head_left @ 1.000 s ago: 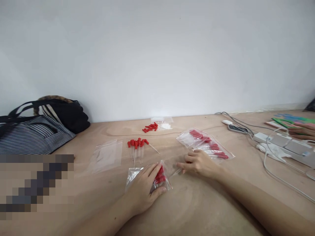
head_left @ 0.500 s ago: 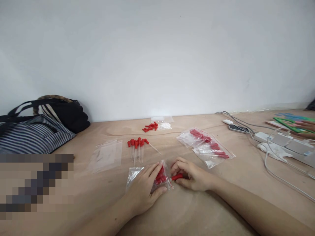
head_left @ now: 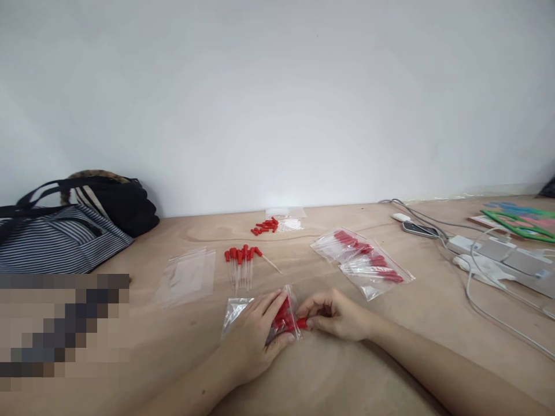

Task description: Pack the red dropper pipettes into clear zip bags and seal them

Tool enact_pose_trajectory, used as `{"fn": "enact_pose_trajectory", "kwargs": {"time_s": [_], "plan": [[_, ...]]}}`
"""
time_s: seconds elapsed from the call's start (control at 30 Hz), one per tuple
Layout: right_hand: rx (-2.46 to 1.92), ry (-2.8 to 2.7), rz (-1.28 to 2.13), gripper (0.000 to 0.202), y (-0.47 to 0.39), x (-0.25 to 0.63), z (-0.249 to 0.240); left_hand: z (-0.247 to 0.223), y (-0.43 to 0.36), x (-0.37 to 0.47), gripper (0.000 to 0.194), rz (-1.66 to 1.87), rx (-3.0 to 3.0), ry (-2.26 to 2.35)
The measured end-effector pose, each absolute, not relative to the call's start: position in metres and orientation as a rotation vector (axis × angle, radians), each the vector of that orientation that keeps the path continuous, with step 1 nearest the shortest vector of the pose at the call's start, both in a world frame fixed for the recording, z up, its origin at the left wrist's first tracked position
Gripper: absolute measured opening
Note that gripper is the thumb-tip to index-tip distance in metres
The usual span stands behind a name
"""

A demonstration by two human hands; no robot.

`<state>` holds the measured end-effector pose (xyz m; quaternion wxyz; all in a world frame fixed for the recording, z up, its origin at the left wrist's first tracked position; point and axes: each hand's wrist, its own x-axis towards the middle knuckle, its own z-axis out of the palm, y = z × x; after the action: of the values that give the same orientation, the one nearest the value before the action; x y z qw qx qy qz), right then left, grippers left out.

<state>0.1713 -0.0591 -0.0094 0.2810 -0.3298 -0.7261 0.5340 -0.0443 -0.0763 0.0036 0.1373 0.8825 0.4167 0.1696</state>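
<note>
One wooden worktop [head_left: 329, 378], white wall [head_left: 286, 104] behind

Right hand [head_left: 336, 315]: fingers pinching red bulb [head_left: 302, 323] at edge of clear bag [head_left: 236, 307]. Left hand [head_left: 254, 335]: fingers flat over that bag, thumb spread. Beyond left fingers: droppers [head_left: 240, 257]. Well right of fingers: power strip [head_left: 537, 282]. Well left: striped bag [head_left: 47, 245].

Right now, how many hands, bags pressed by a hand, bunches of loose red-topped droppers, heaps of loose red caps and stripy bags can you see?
Hands: 2, left hand and right hand
Pressed clear bag: 1
Dropper bunch: 1
Red cap heap: 1
Stripy bag: 1
Total: 6
</note>
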Motion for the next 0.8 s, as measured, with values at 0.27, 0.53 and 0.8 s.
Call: {"fn": "enact_pose_trajectory", "kwargs": {"time_s": [0.27,0.53,0.8], "plan": [[-0.931,-1.733,1.404,0.028,-0.054,0.144,-0.019,-0.005,-0.073,-0.046,0.058,0.580,2.599,1.161],[-1.008,-2.003,1.015,0.028,-0.040,0.178,-0.007,0.000,-0.092,-0.037,0.061,0.510,2.670,1.085],[-1.013,-2.164,1.199,0.022,-0.035,0.226,0.001,0.006,-0.082,0.000,0.049,0.444,2.992,0.458]]}}
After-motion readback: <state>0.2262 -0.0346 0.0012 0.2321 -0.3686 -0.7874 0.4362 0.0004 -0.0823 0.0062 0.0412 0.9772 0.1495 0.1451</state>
